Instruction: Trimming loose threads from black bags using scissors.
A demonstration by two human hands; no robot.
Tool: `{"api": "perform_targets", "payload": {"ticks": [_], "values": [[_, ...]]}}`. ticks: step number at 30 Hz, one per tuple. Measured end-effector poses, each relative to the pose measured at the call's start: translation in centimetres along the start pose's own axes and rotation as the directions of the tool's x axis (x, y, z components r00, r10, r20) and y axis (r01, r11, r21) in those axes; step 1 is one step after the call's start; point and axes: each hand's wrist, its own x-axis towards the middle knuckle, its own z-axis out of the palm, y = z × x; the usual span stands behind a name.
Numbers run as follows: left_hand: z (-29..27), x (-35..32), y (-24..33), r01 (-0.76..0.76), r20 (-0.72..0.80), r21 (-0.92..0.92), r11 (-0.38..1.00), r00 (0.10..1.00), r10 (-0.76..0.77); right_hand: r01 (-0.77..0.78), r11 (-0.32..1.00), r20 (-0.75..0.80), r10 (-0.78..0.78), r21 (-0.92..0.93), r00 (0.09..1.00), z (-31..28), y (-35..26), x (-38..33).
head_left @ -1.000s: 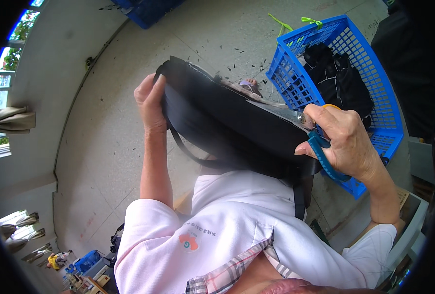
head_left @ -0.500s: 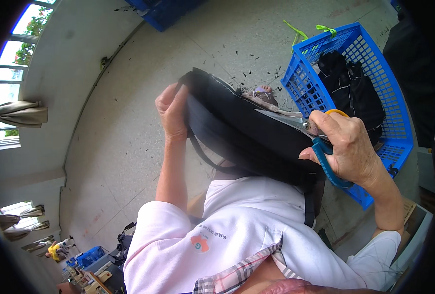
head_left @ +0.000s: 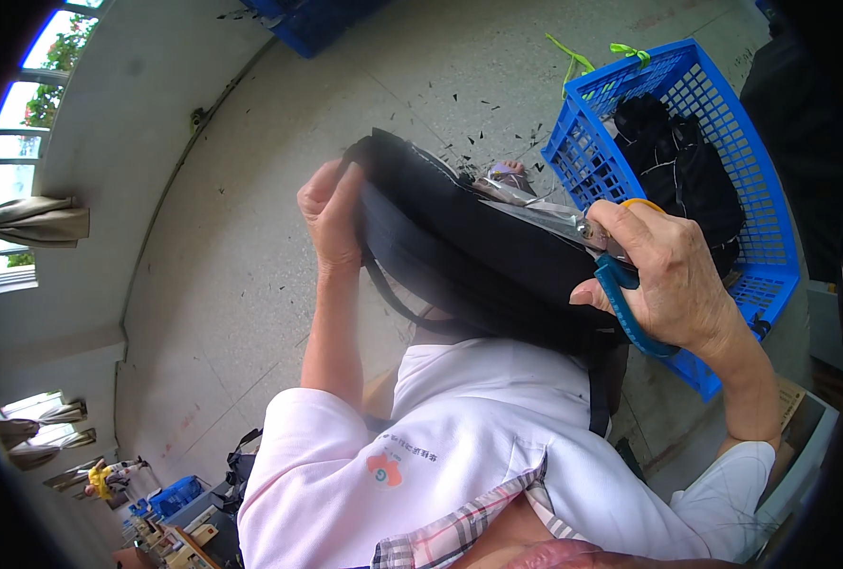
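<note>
A soft black fabric bag-like piece with a thin strap (head_left: 469,251) spans the space between the hands, above the lap. The left hand (head_left: 334,213) pinches its left end between thumb and fingers, forearm rising nearly straight. The right hand (head_left: 673,270) closes around metal scissors with teal and orange handles (head_left: 620,299), wrist angled inward, blades along the piece's far edge, pointing toward the left hand. Beyond the right hand stands a blue plastic lattice basket (head_left: 587,152) holding crumpled black fabric (head_left: 682,180).

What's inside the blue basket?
A black cloth heap with thin white lines lies inside the blue basket. Whatever is beneath it is covered; the right grip hides part of the basket's near side.
</note>
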Motion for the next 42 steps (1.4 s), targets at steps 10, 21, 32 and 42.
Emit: {"api": "perform_targets", "payload": {"ticks": [10,21,32,42], "values": [[0.5,-0.3,0.4,0.004,-0.019,0.002,1.0,1.0,-0.004,-0.009,0.997,0.07,0.004,0.071,0.998,-0.5,-0.2,0.3],[0.0,-0.5,0.2,-0.014,-0.044,0.082,0.997,0.999,0.018,0.036,0.999,0.048,-0.035,-0.016,0.998,-0.1,0.2,-0.1],[0.5,-1.3,1.0,-0.147,-0.039,0.12,0.982,0.988,0.153,0.042,0.999,0.041,-0.042,-0.015,0.998,-0.6,-0.6,1.6],[0.7,-1.8,1.0,-0.118,-0.111,0.188,0.975,0.984,0.14,0.086,0.996,0.032,-0.085,-0.013,0.996,0.2,0.2,1.5]]}}
